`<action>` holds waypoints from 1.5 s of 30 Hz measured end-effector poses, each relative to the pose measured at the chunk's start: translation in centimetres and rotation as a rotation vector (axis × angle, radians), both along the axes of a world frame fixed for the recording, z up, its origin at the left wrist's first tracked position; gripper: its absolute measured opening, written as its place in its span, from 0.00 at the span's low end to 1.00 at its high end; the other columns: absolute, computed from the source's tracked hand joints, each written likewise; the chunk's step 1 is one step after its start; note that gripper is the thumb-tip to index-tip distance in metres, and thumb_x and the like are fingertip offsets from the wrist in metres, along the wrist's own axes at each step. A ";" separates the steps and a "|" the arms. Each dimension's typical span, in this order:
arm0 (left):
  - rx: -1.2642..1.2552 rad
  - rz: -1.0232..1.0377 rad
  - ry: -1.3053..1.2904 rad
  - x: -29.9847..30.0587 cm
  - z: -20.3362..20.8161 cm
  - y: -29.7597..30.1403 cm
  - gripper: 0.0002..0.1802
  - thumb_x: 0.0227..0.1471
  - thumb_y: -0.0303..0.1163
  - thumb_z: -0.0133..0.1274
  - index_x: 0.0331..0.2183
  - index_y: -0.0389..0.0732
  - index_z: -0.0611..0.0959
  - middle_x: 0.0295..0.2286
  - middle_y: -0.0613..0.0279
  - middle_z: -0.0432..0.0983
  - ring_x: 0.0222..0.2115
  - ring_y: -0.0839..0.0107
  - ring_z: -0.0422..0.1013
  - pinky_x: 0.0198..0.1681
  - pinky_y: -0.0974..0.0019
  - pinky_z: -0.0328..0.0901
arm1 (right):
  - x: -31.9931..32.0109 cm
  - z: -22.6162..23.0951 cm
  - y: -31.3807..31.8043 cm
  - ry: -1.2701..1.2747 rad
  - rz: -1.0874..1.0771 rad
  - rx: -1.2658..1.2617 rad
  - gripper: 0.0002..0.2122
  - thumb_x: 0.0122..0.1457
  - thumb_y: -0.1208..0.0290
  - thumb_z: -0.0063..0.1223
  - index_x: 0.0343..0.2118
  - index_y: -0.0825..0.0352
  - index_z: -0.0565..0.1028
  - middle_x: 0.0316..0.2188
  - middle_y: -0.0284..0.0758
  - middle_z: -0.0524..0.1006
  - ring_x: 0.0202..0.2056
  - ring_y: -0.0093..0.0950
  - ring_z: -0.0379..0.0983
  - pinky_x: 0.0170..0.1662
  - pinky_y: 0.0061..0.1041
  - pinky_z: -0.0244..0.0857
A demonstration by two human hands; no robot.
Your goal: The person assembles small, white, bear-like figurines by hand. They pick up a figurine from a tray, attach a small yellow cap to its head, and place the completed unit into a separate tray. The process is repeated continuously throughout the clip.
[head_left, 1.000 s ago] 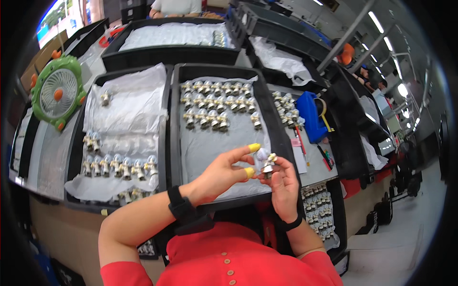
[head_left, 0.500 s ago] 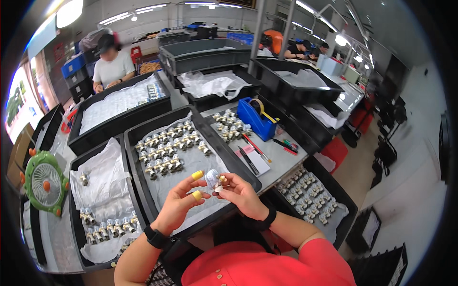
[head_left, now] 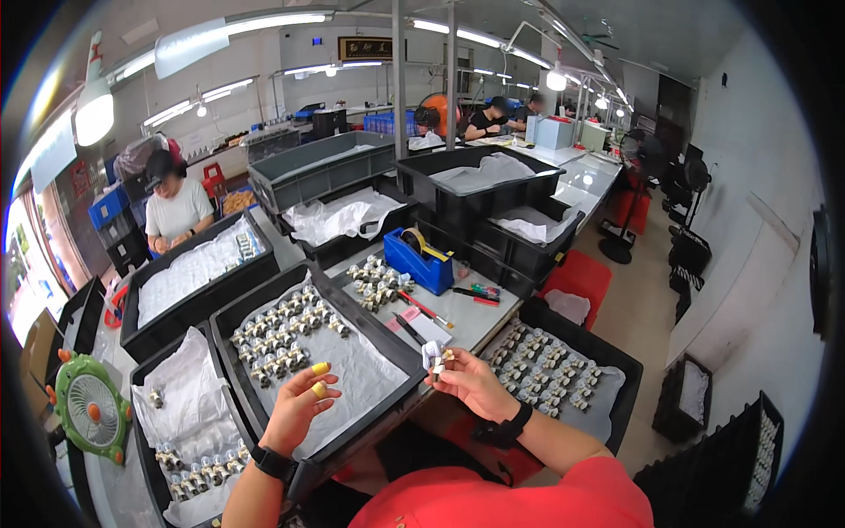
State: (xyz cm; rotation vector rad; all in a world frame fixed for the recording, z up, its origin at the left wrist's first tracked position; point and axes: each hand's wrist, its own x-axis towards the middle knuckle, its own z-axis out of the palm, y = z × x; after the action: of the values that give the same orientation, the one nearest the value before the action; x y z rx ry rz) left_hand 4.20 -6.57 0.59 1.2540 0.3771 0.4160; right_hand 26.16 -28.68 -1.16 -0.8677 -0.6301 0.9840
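Between the fingers of my right hand (head_left: 473, 385) is a small figurine (head_left: 435, 358) with a pale lavender-white head, held upright near the front right corner of the middle black tray (head_left: 395, 341). My left hand (head_left: 301, 407) hovers above that tray's front part, fingers apart and holding nothing. Yellow finger covers sit on two of its fingertips. Rows of similar figurines (head_left: 283, 330) lie on white paper in the back of the tray. More figurines (head_left: 377, 283) stand grouped on the table behind it.
A blue tape dispenser (head_left: 417, 262), pens and a notepad (head_left: 428, 331) lie on the table. To the right is a lower tray of figurines (head_left: 547, 370); to the left are another tray (head_left: 187, 414) and a green fan (head_left: 90, 407). A co-worker (head_left: 176, 204) sits at the far left.
My hands have moved apart: the right has carried the figurine to the right, while the left has let it go and drawn left. The view has turned right and tilted up.
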 end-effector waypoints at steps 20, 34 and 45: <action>0.120 0.066 0.071 0.5 -1.2 1.2 0.21 0.55 0.33 0.46 0.50 0.38 0.69 0.38 0.64 0.72 0.34 0.79 0.70 0.36 0.78 0.64 | 11.1 -8.5 -26.7 -0.839 -0.281 -1.323 0.20 0.36 0.76 0.63 0.37 0.69 0.72 0.26 0.36 0.74 0.28 0.28 0.72 0.34 0.24 0.66; 0.181 0.038 0.098 0.4 -1.5 1.8 0.21 0.54 0.30 0.47 0.50 0.37 0.69 0.38 0.63 0.72 0.33 0.78 0.71 0.35 0.78 0.65 | 13.4 -14.0 -26.8 -0.951 -0.374 -1.350 0.18 0.33 0.79 0.65 0.30 0.67 0.71 0.23 0.34 0.73 0.27 0.28 0.71 0.31 0.26 0.65; 0.204 -0.005 0.132 0.7 -1.3 1.6 0.23 0.53 0.32 0.50 0.50 0.38 0.69 0.39 0.63 0.72 0.34 0.78 0.71 0.36 0.78 0.65 | 14.5 -14.5 -27.8 -0.715 -0.408 -1.264 0.17 0.36 0.78 0.64 0.31 0.66 0.71 0.24 0.29 0.73 0.28 0.22 0.69 0.32 0.22 0.64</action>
State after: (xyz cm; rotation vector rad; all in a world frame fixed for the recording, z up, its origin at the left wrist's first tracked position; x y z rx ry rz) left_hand 4.88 -4.97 -0.67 1.4855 0.4518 0.3753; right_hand 40.67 -56.46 -15.67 -2.4253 -0.3197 0.5979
